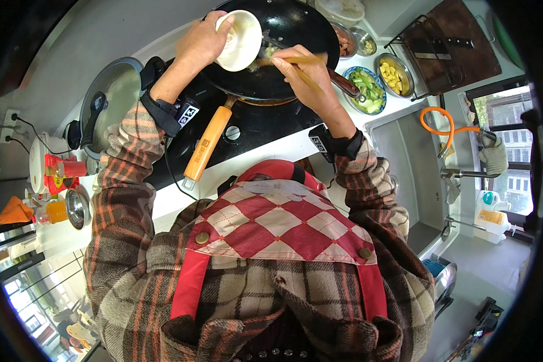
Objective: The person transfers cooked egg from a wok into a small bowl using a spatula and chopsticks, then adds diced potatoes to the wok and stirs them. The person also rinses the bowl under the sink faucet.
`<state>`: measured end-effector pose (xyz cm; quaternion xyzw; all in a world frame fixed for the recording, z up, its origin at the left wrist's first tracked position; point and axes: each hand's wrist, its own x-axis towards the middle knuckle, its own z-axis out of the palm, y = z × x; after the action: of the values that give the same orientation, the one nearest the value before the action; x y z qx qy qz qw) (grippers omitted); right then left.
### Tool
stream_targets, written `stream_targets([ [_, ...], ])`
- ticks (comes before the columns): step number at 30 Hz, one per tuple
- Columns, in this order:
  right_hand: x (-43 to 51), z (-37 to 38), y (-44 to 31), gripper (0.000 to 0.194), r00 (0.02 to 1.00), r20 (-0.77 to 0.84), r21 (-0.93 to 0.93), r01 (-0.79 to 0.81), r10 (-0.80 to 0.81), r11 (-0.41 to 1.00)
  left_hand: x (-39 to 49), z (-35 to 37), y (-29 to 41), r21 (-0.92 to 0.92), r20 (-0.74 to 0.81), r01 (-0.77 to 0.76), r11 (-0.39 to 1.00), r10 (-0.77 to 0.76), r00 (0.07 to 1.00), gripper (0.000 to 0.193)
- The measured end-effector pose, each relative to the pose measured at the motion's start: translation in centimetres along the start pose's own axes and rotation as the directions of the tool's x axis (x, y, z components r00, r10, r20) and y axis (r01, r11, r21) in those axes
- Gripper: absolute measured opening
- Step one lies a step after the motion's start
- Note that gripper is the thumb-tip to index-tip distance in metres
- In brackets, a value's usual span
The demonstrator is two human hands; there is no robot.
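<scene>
My left hand [203, 40] grips a small white bowl [246, 40], tipped over a black wok [271, 86] on the stove. In my right hand [305, 74] are wooden chopsticks [298, 59], their tips beside the bowl. A dark-handled metal utensil [344, 83] rests across the wok's edge, passing behind my right hand; whether that hand touches it I cannot tell. Small pale food pieces [267, 50] lie in the wok, partly hidden by the bowl and hand. The wok's wooden handle [208, 142] points towards me.
A glass lid [113, 104] stands left of the stove [262, 129]. To the right are a bowl of green vegetables [366, 90], a metal bowl of yellow pieces [393, 77], a bowl of meat [344, 40], a knife [459, 42] by a cutting board [475, 63], and a sink [405, 149].
</scene>
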<state>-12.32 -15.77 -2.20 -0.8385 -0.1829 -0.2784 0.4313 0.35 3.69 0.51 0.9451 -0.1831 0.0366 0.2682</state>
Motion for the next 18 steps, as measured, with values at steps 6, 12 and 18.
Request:
stream_targets([
  [6,0.2,-0.5,-1.0,0.009,0.998,0.038,-0.072,0.053,-0.05,0.996,-0.2,0.4,0.1,0.014,0.008,0.022,1.0,-0.022,1.0,0.051],
  [12,-0.7,-0.8,-1.1,0.01,0.952,-0.051,0.169,-0.29,0.302,0.942,0.1,0.0,-0.4,-0.049,0.015,0.036,0.998,-0.035,0.999,0.05],
  [18,-3.5,-1.7,-1.1,0.01,0.986,-0.159,-0.171,0.011,-0.039,0.985,-0.1,0.4,-1.3,-0.066,-0.031,-0.058,0.996,0.056,0.998,0.053],
])
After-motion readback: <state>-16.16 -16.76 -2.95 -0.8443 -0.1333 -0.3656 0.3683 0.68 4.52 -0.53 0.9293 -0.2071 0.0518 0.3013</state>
